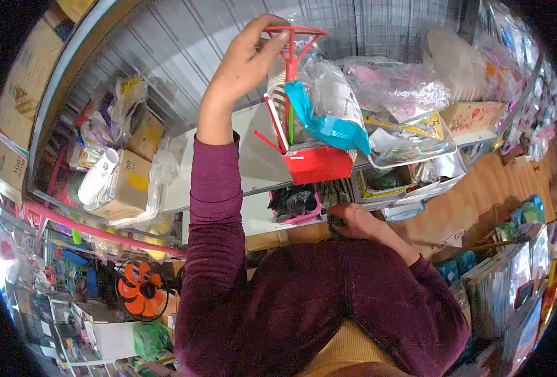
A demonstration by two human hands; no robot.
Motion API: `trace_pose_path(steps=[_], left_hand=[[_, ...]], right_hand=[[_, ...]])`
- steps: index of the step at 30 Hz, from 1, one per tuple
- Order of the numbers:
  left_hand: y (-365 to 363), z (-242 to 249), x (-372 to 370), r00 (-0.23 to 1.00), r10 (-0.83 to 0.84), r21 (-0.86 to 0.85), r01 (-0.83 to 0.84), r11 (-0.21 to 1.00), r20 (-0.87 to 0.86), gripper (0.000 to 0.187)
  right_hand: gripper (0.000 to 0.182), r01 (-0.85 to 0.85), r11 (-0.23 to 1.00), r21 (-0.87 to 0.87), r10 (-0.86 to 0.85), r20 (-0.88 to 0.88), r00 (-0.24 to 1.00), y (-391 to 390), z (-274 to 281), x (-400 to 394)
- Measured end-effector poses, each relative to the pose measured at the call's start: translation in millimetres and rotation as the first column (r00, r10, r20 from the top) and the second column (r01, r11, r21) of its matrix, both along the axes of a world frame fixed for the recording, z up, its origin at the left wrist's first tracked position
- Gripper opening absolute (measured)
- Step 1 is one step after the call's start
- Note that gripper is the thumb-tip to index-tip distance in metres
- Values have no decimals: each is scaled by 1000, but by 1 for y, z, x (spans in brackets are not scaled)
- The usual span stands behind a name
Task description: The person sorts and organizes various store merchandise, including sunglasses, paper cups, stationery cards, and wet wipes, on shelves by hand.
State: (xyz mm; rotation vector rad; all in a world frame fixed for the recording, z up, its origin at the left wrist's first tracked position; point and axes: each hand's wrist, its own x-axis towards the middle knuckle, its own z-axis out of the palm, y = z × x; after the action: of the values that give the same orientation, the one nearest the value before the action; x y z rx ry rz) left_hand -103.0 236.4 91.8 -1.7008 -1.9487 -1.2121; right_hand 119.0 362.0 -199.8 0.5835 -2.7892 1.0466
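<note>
Left hand (246, 68) pinches a red ring-topped frame (291, 68), top centre; right hand (361, 222), grip unclear, below the white surface (248, 138); wood floor (511, 188) right.

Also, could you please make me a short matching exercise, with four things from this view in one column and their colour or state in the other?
1. Left hand
2. Fan
3. Crinkled wrapper
4. Basket below the shelf's front edge

A. Pink, with dark items inside
B. Orange blades
C. Gripping a red ring-topped piece
D. Turquoise

Pairs: 1-C, 2-B, 3-D, 4-A
</note>
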Motion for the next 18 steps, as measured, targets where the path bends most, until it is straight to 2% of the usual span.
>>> trace_pose_path(steps=[2,4,5,6,7,8,9,10,11,12,13,14,16,17,18], left_hand=[[-7,-1,10,998,59,-42,-58,997,12,29],[-15,-1,27,980,-182,17,184,983,-83,29],[-16,-3,36,956,-284,27,287,958,-72,33],[-18,0,45,958,-280,31,282,959,-67,33],[-21,4,55,946,-276,-14,278,960,-169,39],[-25,3,62,928,-258,-51,254,966,-268,46],[-26,-2,66,943,-208,-28,208,978,-259,46],[-22,-7,68,938,-217,34,234,972,-272,54],[-23,-12,70,932,-215,95,251,963,-292,63],[-28,-16,76,947,-139,118,180,977,-291,63],[-34,-19,85,940,-55,206,130,970,-337,71],[-41,-23,90,926,23,286,93,954,-376,79],[-55,-29,95,930,82,318,39,947,-360,83],[-60,-33,96,935,81,338,43,940,-346,86],[-64,-38,94,935,102,344,22,939,-339,86]], right_hand=[[42,11,1000,20,-12,28,1000,0,-4,-1],[41,30,999,25,-31,51,998,0,-4,-2],[41,29,999,27,-30,50,998,0,-1,-3],[40,22,999,26,-24,69,997,0,4,-3],[40,9,999,31,-11,94,995,0,6,-1],[40,-19,999,45,14,109,994,1,5,1],[37,16,999,34,-19,111,994,0,2,2],[34,37,999,27,-39,112,993,-1,0,1],[34,-36,998,52,29,123,992,-2,1,2],[32,-7,1000,-13,9,118,993,-2,3,5],[30,26,996,-79,-17,112,994,-1,6,4],[30,-32,997,-65,39,115,993,-3,9,3],[28,43,998,-41,-39,86,995,-4,12,3],[28,38,996,-76,-25,169,985,-2,11,2],[28,18,997,-70,-6,175,984,-1,4,2]])
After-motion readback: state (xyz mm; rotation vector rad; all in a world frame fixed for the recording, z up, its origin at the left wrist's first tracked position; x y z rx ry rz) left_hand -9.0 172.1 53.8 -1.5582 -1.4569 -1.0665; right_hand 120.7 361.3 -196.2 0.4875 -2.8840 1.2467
